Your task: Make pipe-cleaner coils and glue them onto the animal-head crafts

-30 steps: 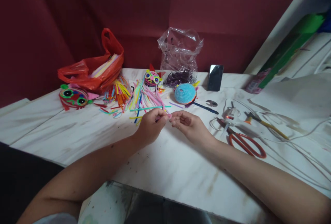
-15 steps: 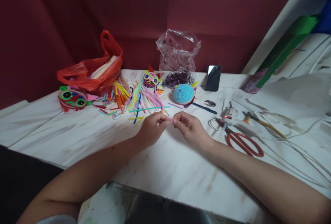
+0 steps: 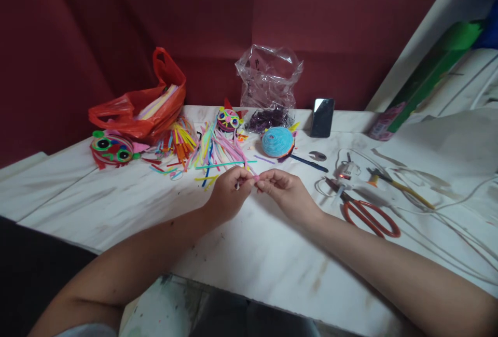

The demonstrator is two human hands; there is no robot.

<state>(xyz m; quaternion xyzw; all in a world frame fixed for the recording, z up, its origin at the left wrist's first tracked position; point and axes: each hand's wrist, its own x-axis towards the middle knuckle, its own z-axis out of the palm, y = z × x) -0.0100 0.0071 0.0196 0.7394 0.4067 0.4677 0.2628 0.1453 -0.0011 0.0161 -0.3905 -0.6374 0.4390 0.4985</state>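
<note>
My left hand [image 3: 229, 192] and my right hand [image 3: 286, 192] meet fingertip to fingertip over the front middle of the table. Between them they pinch a small pink pipe cleaner [image 3: 256, 178], partly hidden by the fingers. Just beyond lies a spread of loose pastel pipe cleaners [image 3: 218, 148], with a teal one [image 3: 227, 164] across the front. Behind the hands sits a round coil of light blue pipe cleaner [image 3: 277, 141], with a dark strip [image 3: 310, 163] beside it. A small decorated face [image 3: 229, 119] with bead-like eyes stands at the back.
A larger decorated face [image 3: 111, 150] and a red plastic bag [image 3: 136, 114] are at left. A clear bag [image 3: 268, 78] and a phone [image 3: 322, 117] stand at the back. To the right lie orange-handled scissors [image 3: 369, 218], yellow-handled pliers [image 3: 408, 194], a white plug [image 3: 348, 171] and loose cables.
The fingertips have come closer together around the pink piece, which now shows as a small lump between them. The view has shifted slightly; the other things have stayed put.
</note>
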